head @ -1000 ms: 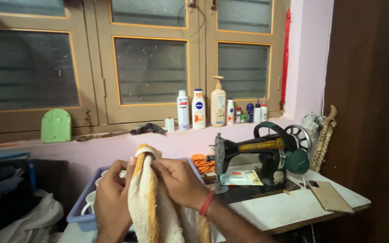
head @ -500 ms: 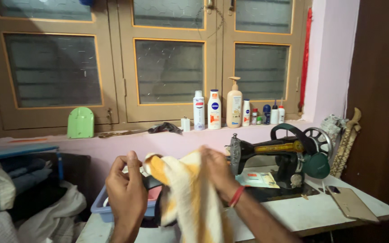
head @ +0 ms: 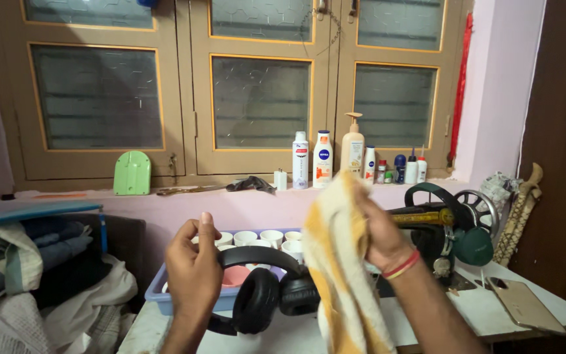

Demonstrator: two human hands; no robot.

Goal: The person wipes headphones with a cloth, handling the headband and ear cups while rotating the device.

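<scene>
My left hand (head: 194, 269) grips black over-ear headphones (head: 263, 292) by the headband, holding them just above the white table (head: 492, 311). My right hand (head: 378, 233) is raised and shut on a yellow and white striped towel (head: 339, 269), which hangs down beside the headphones. Behind the headphones sits a blue tray (head: 158, 292) filled with several white cups (head: 272, 237). The towel covers part of the right ear cup.
A black sewing machine (head: 450, 229) stands on the right of the table, with a tan flat case (head: 525, 305) near the edge. Several lotion and spray bottles (head: 322, 159) line the window ledge. Folded clothes (head: 27, 275) are piled at the left.
The towel was held in both hands, wrapped over the headphones. Now my right hand has lifted it away to the right, and the headphones are uncovered in my left hand.
</scene>
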